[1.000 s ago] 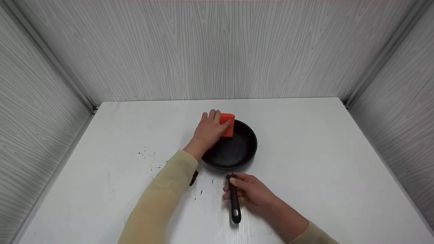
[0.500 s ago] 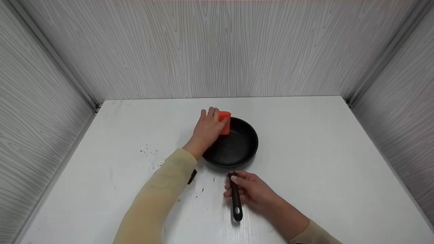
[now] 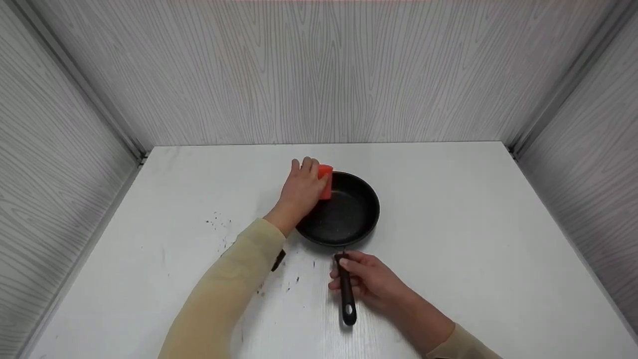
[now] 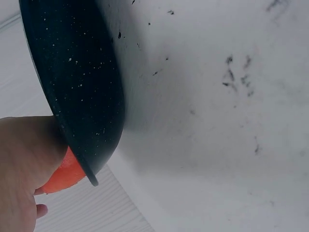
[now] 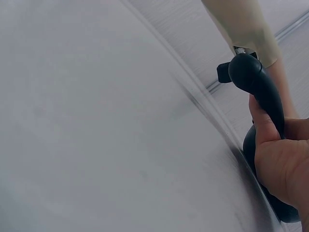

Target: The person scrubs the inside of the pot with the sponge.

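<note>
A black frying pan (image 3: 344,219) stands on the white table, its handle (image 3: 347,299) pointing toward the person. My right hand (image 3: 374,279) grips that handle close to the pan, thumb on top; in the right wrist view the handle (image 5: 265,87) curves up past the thumb. At the far left part of the pan, my left hand (image 3: 300,189) holds an orange-red sponge (image 3: 326,183) against the inside near the rim. The left wrist view shows the pan's speckled outer side (image 4: 79,72) and the sponge (image 4: 67,174) beyond its rim, partly hidden by the hand.
Dark specks (image 3: 217,222) and small marks are scattered on the white table (image 3: 448,224), left of the pan and in front of it. Grey wood-grain panels (image 3: 319,75) enclose the back and both sides.
My left hand has slid a little to the left with the sponge along the pan's far inner side. My right hand keeps its grip on the handle.
</note>
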`<action>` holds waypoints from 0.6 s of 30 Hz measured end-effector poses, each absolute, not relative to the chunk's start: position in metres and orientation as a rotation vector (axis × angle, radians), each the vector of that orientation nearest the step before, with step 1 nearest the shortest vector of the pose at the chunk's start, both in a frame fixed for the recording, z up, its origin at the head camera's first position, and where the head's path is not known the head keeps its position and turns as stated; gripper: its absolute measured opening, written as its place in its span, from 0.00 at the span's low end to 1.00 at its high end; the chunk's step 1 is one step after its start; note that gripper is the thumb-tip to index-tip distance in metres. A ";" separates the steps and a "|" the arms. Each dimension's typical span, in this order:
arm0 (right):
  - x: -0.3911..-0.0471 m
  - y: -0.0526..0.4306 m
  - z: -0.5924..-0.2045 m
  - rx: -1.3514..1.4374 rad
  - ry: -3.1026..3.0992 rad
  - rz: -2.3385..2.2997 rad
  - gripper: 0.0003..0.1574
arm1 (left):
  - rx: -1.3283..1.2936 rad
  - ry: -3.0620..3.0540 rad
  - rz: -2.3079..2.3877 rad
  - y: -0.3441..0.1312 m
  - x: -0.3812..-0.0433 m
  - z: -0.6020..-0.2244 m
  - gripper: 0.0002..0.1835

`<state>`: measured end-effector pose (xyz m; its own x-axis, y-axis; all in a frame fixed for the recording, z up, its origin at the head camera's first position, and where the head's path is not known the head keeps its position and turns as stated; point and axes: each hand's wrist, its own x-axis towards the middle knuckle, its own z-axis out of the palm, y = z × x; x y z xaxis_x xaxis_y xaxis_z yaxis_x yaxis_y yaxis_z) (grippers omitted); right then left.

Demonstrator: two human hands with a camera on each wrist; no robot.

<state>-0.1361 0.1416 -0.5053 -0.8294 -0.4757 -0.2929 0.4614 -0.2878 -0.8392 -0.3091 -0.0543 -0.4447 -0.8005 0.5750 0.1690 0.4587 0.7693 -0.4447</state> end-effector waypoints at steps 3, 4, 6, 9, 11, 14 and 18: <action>-0.136 0.142 -0.505 -0.014 1.382 -2.141 0.24 | -0.805 -2.682 0.590 -0.055 -0.308 -0.441 0.19; -0.136 0.141 -0.505 -0.012 1.378 -2.144 0.24 | -0.807 -2.687 0.597 -0.055 -0.307 -0.439 0.20; -0.136 0.141 -0.504 -0.013 1.374 -2.146 0.23 | -0.815 -2.699 0.615 -0.056 -0.307 -0.437 0.22; -0.135 0.141 -0.504 -0.015 1.365 -2.151 0.21 | -0.825 -2.723 0.647 -0.057 -0.306 -0.433 0.28; -0.135 0.141 -0.504 -0.013 1.363 -2.153 0.20 | -0.837 -2.737 0.666 -0.059 -0.306 -0.430 0.32; -0.135 0.141 -0.505 -0.008 1.361 -2.157 0.18 | -0.856 -2.757 0.680 -0.061 -0.306 -0.427 0.34; -0.135 0.141 -0.505 -0.002 1.356 -2.161 0.16 | -0.881 -2.785 0.658 -0.065 -0.305 -0.423 0.34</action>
<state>-0.1351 0.1408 -0.5053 -0.8307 -0.4723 -0.2948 0.4709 -0.3136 -0.8246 -0.3048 -0.0649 -0.4227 -0.8169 0.5767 0.0079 0.5121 0.7316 -0.4499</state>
